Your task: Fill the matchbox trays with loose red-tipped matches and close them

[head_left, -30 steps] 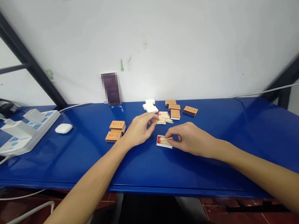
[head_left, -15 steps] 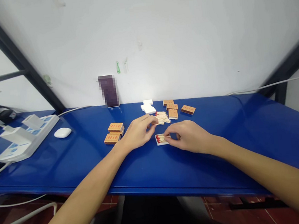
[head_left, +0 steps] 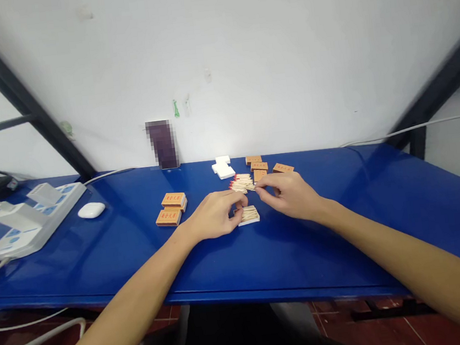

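Observation:
My left hand (head_left: 221,213) is closed over the left end of a small white matchbox tray (head_left: 249,223), its thumb and fingers pinched at the head ends of the matches (head_left: 250,213) in it. Those heads are hidden under the fingers. My right hand (head_left: 288,194) is beyond the tray to the right, thumb and forefinger pinched at the bare-stick ends of a loose pile of red-headed matches (head_left: 241,183). What lies between those fingertips is too small to make out. The tray rests flat on the blue table, nearer to me than the pile.
White empty-looking trays (head_left: 224,171) lie behind the pile. Several orange matchbox sleeves (head_left: 258,166) are at the back right; stacked orange matchboxes (head_left: 169,217) stand left. Farther left are a white earbud case (head_left: 91,210) and a power strip (head_left: 59,219). A pixelated dark rectangle (head_left: 164,146) leans against the wall.
My left hand has come from the loose pile down to the tray's left end. My right hand has left the tray and moved back and slightly right to the loose matches. The view has shifted slightly.

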Demonstrator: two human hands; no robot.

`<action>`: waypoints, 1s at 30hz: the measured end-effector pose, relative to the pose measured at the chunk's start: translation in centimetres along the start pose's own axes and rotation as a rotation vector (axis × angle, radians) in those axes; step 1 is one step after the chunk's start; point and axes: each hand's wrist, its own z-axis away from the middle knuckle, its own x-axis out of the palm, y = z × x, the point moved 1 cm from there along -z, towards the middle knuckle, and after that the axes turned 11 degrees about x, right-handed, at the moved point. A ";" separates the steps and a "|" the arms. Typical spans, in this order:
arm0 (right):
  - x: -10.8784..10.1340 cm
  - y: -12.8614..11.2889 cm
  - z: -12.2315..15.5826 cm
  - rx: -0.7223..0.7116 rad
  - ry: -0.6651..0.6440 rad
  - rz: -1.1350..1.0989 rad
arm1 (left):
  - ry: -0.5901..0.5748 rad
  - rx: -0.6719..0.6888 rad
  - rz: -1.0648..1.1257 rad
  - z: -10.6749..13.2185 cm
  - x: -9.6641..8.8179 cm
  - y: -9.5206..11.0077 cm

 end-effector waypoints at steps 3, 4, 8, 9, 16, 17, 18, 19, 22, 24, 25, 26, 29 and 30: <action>0.2 -0.1 0.1 -0.032 -0.076 -0.011 | -0.026 -0.012 -0.003 0.0 -0.1 0.2; 0.2 -0.2 0.1 -0.040 -0.109 -0.011 | -0.029 -0.017 -0.010 0.0 -0.2 0.2; 0.1 -0.6 0.3 -0.061 -0.244 -0.032 | -0.065 -0.014 -0.029 0.2 -0.3 0.0; 0.0 -0.7 0.3 -0.069 -0.281 -0.046 | -0.081 -0.007 -0.025 0.3 -0.3 -0.1; -0.1 -0.9 0.5 -0.047 -0.450 -0.055 | -0.155 -0.036 -0.069 0.4 -0.2 -0.5; 0.0 -0.9 0.6 -0.046 -0.454 -0.049 | -0.162 -0.040 -0.077 0.4 -0.2 -0.6; 0.1 -0.8 0.6 -0.046 -0.453 -0.043 | -0.166 -0.040 -0.082 0.4 -0.3 -0.6; 0.2 -0.8 0.6 -0.046 -0.451 -0.039 | -0.167 -0.038 -0.084 0.4 -0.3 -0.7; 0.3 -0.8 0.7 -0.036 -0.449 -0.028 | -0.163 -0.033 -0.081 0.4 -0.3 -0.8; 0.3 -0.8 0.7 -0.034 -0.447 -0.025 | -0.160 -0.035 -0.076 0.4 -0.3 -0.8; 0.3 -0.9 0.7 -0.034 -0.446 -0.025 | -0.160 -0.036 -0.072 0.4 -0.3 -0.8; 0.2 -0.9 0.7 -0.036 -0.443 -0.026 | -0.159 -0.039 -0.069 0.4 -0.3 -0.8; 0.2 -1.0 0.7 -0.041 -0.436 -0.030 | -0.157 -0.043 -0.061 0.4 -0.3 -0.8; 0.2 -1.0 0.7 -0.042 -0.434 -0.030 | -0.157 -0.043 -0.058 0.4 -0.3 -0.8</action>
